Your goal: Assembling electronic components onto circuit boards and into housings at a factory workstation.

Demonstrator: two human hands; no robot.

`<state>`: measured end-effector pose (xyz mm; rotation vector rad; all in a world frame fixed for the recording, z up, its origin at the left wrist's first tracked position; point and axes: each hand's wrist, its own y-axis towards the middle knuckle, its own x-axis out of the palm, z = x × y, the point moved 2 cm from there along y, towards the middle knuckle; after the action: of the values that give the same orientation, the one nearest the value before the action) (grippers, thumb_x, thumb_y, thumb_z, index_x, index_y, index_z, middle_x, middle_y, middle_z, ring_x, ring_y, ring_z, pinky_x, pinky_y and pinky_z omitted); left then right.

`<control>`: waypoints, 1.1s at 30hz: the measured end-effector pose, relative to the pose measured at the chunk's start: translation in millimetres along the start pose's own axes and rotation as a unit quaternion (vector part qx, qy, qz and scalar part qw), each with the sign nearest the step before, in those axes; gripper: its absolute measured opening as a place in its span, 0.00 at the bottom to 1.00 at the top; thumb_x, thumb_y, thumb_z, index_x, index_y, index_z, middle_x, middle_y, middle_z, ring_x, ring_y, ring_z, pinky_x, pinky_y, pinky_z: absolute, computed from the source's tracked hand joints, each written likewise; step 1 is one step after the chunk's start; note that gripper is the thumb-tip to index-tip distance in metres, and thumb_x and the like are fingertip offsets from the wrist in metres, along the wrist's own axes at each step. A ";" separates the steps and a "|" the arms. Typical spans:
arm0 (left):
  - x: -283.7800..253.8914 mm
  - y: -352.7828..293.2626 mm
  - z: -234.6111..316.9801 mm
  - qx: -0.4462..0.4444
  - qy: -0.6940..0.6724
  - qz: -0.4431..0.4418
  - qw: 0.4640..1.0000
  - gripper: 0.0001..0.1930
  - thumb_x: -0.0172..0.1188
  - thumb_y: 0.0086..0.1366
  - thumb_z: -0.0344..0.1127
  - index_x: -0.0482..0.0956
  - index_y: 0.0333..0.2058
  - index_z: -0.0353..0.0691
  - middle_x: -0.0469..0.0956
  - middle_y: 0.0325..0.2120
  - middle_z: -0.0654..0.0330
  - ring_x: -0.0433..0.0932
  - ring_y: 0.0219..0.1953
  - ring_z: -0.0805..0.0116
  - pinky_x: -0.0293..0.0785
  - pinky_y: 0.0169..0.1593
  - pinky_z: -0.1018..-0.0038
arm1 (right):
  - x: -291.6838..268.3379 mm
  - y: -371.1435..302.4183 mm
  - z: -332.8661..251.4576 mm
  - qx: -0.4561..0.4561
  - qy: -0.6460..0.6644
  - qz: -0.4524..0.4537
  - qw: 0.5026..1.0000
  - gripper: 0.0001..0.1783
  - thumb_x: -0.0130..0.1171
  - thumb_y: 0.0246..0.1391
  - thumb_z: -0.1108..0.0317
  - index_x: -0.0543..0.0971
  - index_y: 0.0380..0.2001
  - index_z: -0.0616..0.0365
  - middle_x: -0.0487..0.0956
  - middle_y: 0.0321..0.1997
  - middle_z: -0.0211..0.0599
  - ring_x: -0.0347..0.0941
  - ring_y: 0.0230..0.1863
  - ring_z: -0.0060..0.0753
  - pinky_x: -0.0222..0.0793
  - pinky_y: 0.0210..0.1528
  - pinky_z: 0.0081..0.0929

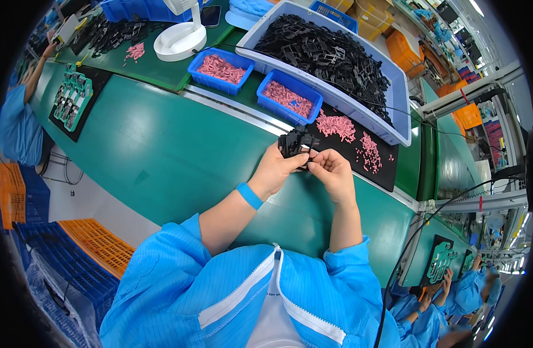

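My left hand point(272, 173) is closed round a small bundle of black plastic frame-like parts point(292, 141), held above the green work surface point(191, 145). The fingers of my right hand point(337, 175) are pinched together against the right side of the black parts. Whatever sits between those fingertips is too small to make out. Just beyond my hands stands a blue bin point(289, 118) of small pink pieces point(285, 97). More pink pieces point(338, 125) lie loose on a black mat point(388, 174), to the right of that bin.
A large pale tub point(401, 124) heaped with black plastic parts point(324, 55) stands behind the bins. Another blue bin point(211, 81) holds pink pieces, near a white fan point(176, 43). Green fixtures point(74, 98) lie far left. Co-workers in blue point(23, 124) sit at both sides.
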<state>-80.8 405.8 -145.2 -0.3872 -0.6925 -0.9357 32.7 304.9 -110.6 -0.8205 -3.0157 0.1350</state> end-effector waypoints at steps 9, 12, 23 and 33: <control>5.7 -2.0 2.5 -0.020 -0.018 0.001 1.000 0.09 0.56 0.62 0.26 0.76 0.42 0.37 0.79 0.35 0.60 0.79 0.37 0.72 0.77 0.42 0.75 | -5.9 -0.7 -0.4 0.006 0.002 -0.016 1.000 0.06 0.63 0.49 0.76 0.74 0.27 0.58 0.74 0.25 0.22 0.67 0.26 0.10 0.62 0.29 0.09; 5.2 0.1 1.1 -0.018 -0.019 -0.005 1.000 0.09 0.56 0.62 0.26 0.76 0.42 0.37 0.79 0.35 0.60 0.79 0.37 0.72 0.77 0.41 0.75 | -8.1 0.3 0.4 0.003 0.012 -0.018 1.000 0.07 0.63 0.49 0.76 0.74 0.28 0.58 0.74 0.26 0.22 0.67 0.26 0.10 0.62 0.29 0.09; 2.6 -15.9 11.3 -0.027 -0.055 0.017 0.998 0.08 0.58 0.59 0.29 0.76 0.39 0.40 0.79 0.32 0.61 0.79 0.33 0.73 0.77 0.37 0.74 | 16.1 -8.0 8.6 -0.065 0.021 0.022 0.997 0.11 0.60 0.51 0.78 0.69 0.35 0.57 0.74 0.29 0.28 0.66 0.25 0.15 0.59 0.24 0.13; -177.4 -89.3 205.9 0.396 -0.148 0.279 0.862 0.11 0.55 0.57 0.23 0.72 0.40 0.35 0.75 0.29 0.58 0.78 0.33 0.63 0.78 0.37 0.65 | 96.2 -47.6 38.7 -0.066 -0.053 -0.042 0.996 0.09 0.57 0.54 0.73 0.72 0.37 0.62 0.73 0.24 0.28 0.67 0.23 0.15 0.62 0.26 0.13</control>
<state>-303.5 583.2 -117.9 0.0246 -1.1054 0.0104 -75.7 309.7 -146.0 -0.7152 -3.1817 -0.0220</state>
